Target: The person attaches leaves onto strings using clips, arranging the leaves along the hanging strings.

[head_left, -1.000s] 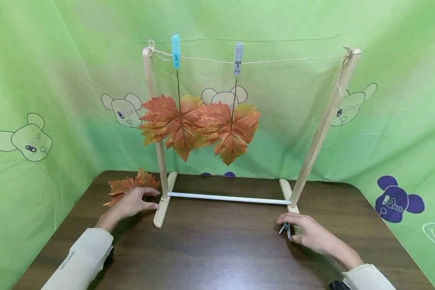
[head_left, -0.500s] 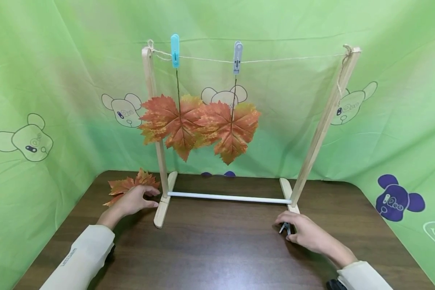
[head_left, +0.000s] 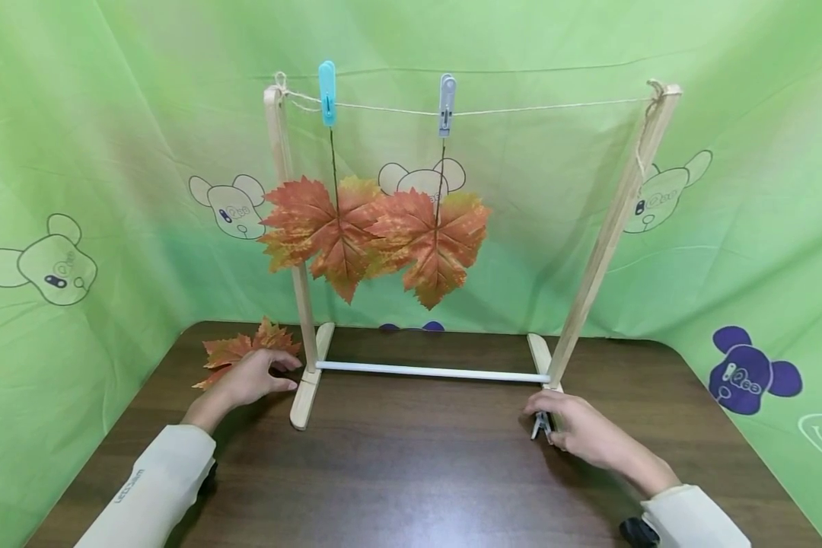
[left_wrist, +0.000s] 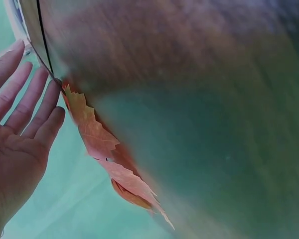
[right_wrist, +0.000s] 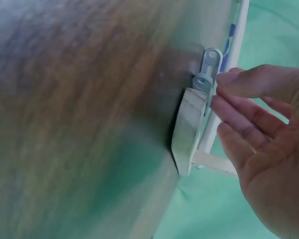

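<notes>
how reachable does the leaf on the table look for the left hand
Likely yes: the left hand is close beside the leaf, its fingers appear to hold nothing, and nothing visible blocks the way.

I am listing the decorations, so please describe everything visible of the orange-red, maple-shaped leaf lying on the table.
The orange-red, maple-shaped leaf has yellow-green patches, toothed edges and a fabric-like look. It lies, not quite flat, on the dark brown, wood-look table, left of a pale wooden foot. In the head view the left hand partly covers it; whether they touch is unclear. I cannot make out a stem.
</notes>
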Demonstrator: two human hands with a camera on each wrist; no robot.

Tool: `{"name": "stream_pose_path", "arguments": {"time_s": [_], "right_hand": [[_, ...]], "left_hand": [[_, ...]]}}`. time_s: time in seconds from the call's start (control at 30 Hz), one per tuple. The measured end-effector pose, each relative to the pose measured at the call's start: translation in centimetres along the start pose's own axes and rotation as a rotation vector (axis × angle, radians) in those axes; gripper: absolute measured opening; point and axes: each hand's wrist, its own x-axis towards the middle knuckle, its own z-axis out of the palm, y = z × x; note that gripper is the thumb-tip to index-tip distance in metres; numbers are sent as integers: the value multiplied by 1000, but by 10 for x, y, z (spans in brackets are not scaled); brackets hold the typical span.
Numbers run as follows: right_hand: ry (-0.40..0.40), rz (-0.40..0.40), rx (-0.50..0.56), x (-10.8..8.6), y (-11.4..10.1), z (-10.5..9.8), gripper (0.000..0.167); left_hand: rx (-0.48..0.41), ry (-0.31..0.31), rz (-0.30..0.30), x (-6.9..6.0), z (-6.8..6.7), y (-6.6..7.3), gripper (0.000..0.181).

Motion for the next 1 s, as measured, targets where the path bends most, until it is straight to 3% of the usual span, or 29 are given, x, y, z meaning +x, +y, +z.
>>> {"name": "stream_pose_path", "arguments": {"time_s": [0.2, 0.37, 0.63, 1.0], "right_hand": [[10, -16, 4, 0, 3, -3, 55], [-53, -27, -18, 2, 3, -1, 53], [-69, -60, -30, 7, 3, 4, 47], [-33, -76, -51, 12, -3, 10, 38]], "left_hand": [[7, 5, -7, 1, -1, -3, 31], [5, -10, -8, 1, 0, -4, 30], [3, -25, 29, -1, 0, 0, 27], [-15, -28, -35, -1, 2, 0, 26]]}}
